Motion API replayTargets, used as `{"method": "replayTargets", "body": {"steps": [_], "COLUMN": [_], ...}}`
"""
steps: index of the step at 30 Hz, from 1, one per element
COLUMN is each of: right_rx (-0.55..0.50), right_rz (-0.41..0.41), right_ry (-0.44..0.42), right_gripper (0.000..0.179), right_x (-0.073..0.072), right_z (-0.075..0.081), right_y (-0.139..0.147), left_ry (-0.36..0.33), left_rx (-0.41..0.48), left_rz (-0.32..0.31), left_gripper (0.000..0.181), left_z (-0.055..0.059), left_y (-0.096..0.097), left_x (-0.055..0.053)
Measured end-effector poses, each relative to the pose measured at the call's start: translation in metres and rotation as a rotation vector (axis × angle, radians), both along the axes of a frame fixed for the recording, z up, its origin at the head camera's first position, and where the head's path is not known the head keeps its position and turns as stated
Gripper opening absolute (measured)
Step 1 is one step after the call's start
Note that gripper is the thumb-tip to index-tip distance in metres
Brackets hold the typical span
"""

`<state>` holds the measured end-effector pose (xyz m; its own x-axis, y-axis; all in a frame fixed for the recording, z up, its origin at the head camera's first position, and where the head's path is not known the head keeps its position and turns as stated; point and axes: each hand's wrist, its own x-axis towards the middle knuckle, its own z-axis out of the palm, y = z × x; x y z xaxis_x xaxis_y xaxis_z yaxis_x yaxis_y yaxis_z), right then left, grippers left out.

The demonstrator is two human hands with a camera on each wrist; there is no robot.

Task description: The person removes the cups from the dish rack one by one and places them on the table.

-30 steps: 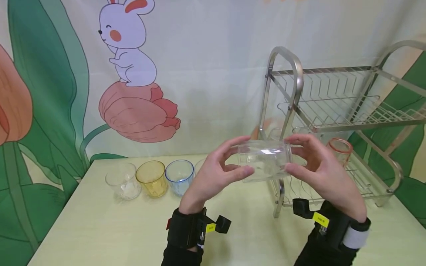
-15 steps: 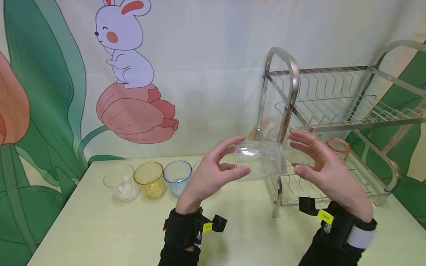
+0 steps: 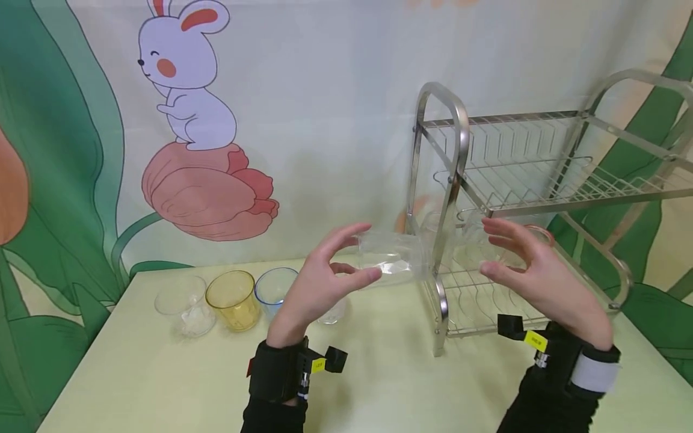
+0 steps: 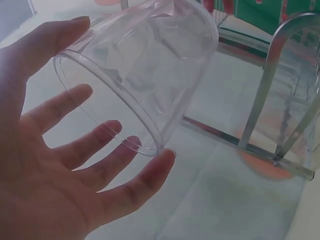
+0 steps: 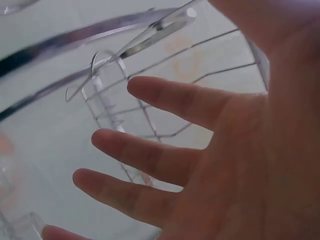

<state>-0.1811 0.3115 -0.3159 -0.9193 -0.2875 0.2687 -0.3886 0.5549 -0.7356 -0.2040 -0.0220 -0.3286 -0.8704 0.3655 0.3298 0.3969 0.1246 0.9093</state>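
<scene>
A clear cup (image 3: 397,255) lies sideways in the air, left of the steel rack. My left hand (image 3: 319,282) pinches it between thumb and fingers at one end. In the left wrist view the cup (image 4: 145,55) is held by its rim, mouth toward the palm. My right hand (image 3: 541,288) is apart from the cup, in front of the rack, holding nothing. The right wrist view has that hand (image 5: 215,155) with its fingers spread. On the table stand a clear glass (image 3: 189,310), a yellow glass (image 3: 233,304) and a blue-rimmed glass (image 3: 271,288), partly behind my left hand.
A two-tier steel dish rack (image 3: 457,138) stands at the right of the table (image 3: 379,379). Clear glassware and a red-rimmed glass (image 3: 543,232) sit on its lower tier, partly hidden by my right hand. Another clear glass (image 3: 334,313) shows behind my left wrist.
My right hand has let go of the cup and drawn away to the right. The left hand has carried the cup slightly left, and the head view has turned a little rightward.
</scene>
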Motion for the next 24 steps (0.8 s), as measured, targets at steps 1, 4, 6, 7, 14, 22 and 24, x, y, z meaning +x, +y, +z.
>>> {"method": "replayTargets", "body": {"steps": [1, 4, 6, 7, 14, 22, 24], "right_rx": [0.015, 0.067, 0.113, 0.136, 0.192, 0.255, 0.267], "right_rz": [-0.006, -0.032, -0.049, -0.055, -0.054, -0.133, -0.161], "right_ry": [-0.025, -0.074, -0.082, -0.081, -0.077, -0.138, -0.129], "right_gripper": [0.07, 0.071, 0.072, 0.072, 0.074, 0.081, 0.082], "right_x": [-0.002, -0.008, -0.01, -0.011, -0.023, -0.033, -0.036], "right_z": [-0.001, -0.003, -0.002, -0.002, -0.002, -0.005, -0.008], "right_y": [0.001, 0.006, 0.01, 0.012, 0.021, 0.05, 0.058], "left_ry": [-0.009, -0.006, 0.007, 0.017, 0.095, 0.159, 0.17], "left_rx": [-0.006, -0.02, -0.029, -0.033, -0.045, -0.101, -0.122], "left_rz": [0.017, 0.047, 0.054, 0.055, 0.065, 0.1, 0.11], "left_gripper": [0.061, 0.062, 0.062, 0.062, 0.059, 0.058, 0.058], "left_z": [-0.001, -0.011, -0.017, -0.019, -0.024, -0.025, -0.025], "left_y": [-0.002, -0.005, -0.006, -0.005, -0.006, -0.002, -0.001], "left_x": [0.001, -0.004, -0.01, -0.012, -0.019, -0.023, -0.024]}}
